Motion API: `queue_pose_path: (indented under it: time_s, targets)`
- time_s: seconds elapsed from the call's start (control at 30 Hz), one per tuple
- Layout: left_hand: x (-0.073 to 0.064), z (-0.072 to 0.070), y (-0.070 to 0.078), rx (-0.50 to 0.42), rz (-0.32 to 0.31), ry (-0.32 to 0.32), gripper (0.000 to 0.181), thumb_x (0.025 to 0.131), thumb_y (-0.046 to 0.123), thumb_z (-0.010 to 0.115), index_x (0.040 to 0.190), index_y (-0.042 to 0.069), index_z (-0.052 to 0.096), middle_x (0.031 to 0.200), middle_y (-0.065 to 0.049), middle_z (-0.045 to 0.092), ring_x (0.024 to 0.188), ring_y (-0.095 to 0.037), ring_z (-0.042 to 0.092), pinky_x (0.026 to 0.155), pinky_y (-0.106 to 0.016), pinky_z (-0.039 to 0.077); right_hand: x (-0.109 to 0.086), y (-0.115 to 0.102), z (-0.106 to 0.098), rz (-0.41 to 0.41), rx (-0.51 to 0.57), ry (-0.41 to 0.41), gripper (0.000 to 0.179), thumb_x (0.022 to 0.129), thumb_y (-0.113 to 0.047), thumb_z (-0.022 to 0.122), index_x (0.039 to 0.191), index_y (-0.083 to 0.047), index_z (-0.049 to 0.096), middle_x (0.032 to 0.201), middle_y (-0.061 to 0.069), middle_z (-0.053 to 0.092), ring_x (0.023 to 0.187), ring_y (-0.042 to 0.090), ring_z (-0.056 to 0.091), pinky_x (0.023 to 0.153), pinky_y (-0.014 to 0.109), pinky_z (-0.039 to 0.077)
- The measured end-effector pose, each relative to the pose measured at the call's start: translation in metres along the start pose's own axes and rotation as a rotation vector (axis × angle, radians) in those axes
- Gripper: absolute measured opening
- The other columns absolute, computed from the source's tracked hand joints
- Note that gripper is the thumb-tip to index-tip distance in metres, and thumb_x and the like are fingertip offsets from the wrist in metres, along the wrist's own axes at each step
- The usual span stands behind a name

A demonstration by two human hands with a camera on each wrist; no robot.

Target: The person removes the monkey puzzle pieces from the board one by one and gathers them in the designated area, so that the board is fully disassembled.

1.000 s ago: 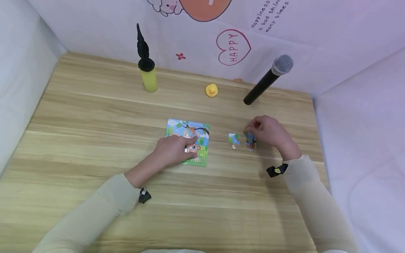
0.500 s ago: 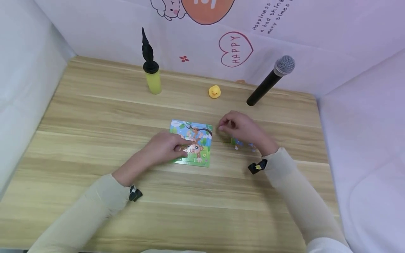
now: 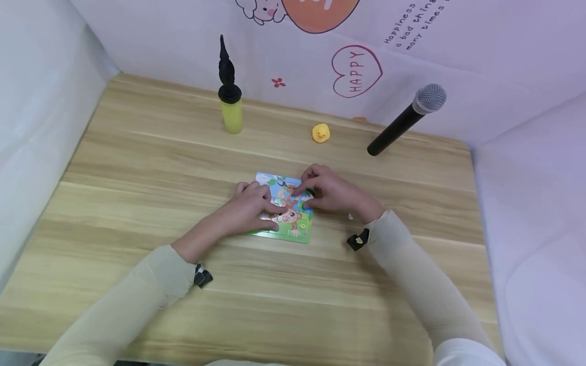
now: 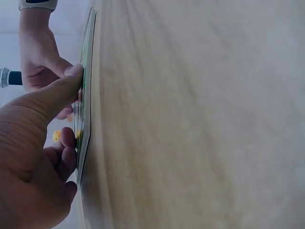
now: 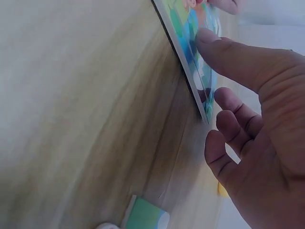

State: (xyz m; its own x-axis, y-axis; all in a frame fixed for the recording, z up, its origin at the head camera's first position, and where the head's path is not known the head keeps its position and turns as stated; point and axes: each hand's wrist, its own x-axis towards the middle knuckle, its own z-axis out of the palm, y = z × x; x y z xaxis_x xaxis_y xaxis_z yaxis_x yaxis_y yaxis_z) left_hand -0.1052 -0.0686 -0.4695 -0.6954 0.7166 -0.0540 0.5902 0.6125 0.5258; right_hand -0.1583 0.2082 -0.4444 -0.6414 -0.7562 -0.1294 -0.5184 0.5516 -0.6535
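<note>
OK, both hands on the puzzle (image 3: 296,223), flat near the middle of the tabletop (image 3: 274,284). Left hand (image 3: 249,208): thumb and forefinger extended, spread apart on the puzzle face; other fingers bent near its left edge. Right hand (image 3: 331,192): thumb and forefinger spread, tips on the puzzle's right part, other fingers loosely bent. Can't tell if anything sits under those tips. Left hand covers the puzzle's left side, right hand its far right corner. Loose green piece (image 5: 145,214) on the tabletop, cut off at the bottom of the right wrist view; head view has that spot mostly hidden by the right wrist. Puzzle frame (image 3: 286,238) holds picture pieces, monkey face visible. Duck (image 3: 321,133) and mic (image 3: 397,128) farther back, well apart from it.
</note>
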Motion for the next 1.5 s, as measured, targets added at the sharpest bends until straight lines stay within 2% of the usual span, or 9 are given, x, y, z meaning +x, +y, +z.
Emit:
queue_pose_path:
  time_s: [0.23,0.47,0.67,0.87,1.07,1.23,1.5]
  targets:
    - [0.005,-0.005,0.003,0.063,-0.004,-0.076,0.054,0.084,0.057,0.076,0.135,0.041,0.064,0.085,0.008,0.045,0.082,-0.017,0.036,0.089,-0.046,0.024,0.004,0.001,-0.002,0.011,-0.056,-0.049,0.037,0.085,-0.017,0.085,0.121,-0.022,0.078,0.115,0.004,0.051,0.104,0.024,0.040,0.085,0.038,0.036]
    - [0.006,-0.006,0.001,0.108,-0.003,-0.111,0.055,0.088,0.057,0.073,0.139,0.043,0.058,0.086,0.006,0.043,0.085,-0.019,0.035,0.092,-0.048,0.024,0.009,0.004,-0.002,-0.007,-0.073,-0.065,0.041,0.084,-0.018,0.086,0.123,-0.025,0.076,0.119,0.008,0.051,0.106,0.026,0.038,0.086,0.038,0.034]
    - [0.009,-0.010,0.008,0.136,-0.042,-0.149,0.053,0.089,0.056,0.073,0.138,0.045,0.059,0.086,0.005,0.044,0.086,-0.020,0.037,0.096,-0.050,0.023,0.011,0.004,-0.004,-0.015,-0.071,-0.058,0.038,0.083,-0.016,0.086,0.119,-0.024,0.079,0.119,0.007,0.052,0.106,0.026,0.039,0.086,0.039,0.034]
    - [0.009,-0.012,0.011,0.162,-0.060,-0.151,0.052,0.086,0.058,0.075,0.135,0.044,0.063,0.084,0.005,0.045,0.084,-0.020,0.038,0.094,-0.050,0.026,0.013,0.000,-0.005,-0.032,-0.084,-0.051,0.032,0.083,-0.016,0.086,0.114,-0.021,0.080,0.117,0.005,0.052,0.105,0.026,0.040,0.086,0.039,0.034]
    - [0.011,-0.012,0.013,0.166,-0.073,-0.158,0.052,0.086,0.058,0.075,0.134,0.043,0.064,0.084,0.005,0.045,0.084,-0.020,0.038,0.095,-0.051,0.025,0.013,-0.005,-0.005,-0.003,-0.103,-0.046,0.031,0.082,-0.013,0.087,0.111,-0.021,0.081,0.118,0.005,0.052,0.106,0.026,0.040,0.086,0.038,0.035]
    - [0.012,-0.010,0.014,0.167,-0.085,-0.162,0.051,0.086,0.059,0.074,0.134,0.044,0.064,0.086,0.005,0.045,0.085,-0.020,0.038,0.097,-0.051,0.024,0.012,-0.009,-0.005,-0.013,-0.141,-0.016,0.023,0.085,-0.011,0.084,0.107,-0.020,0.082,0.118,0.005,0.052,0.104,0.025,0.040,0.084,0.037,0.038]
    - [0.013,-0.013,0.014,0.168,-0.097,-0.175,0.051,0.086,0.060,0.074,0.133,0.045,0.064,0.086,0.005,0.046,0.086,-0.021,0.038,0.096,-0.052,0.023,0.011,-0.015,-0.009,-0.118,-0.217,0.095,0.008,0.090,-0.012,0.080,0.095,-0.017,0.082,0.114,0.006,0.055,0.099,0.023,0.043,0.082,0.036,0.040]
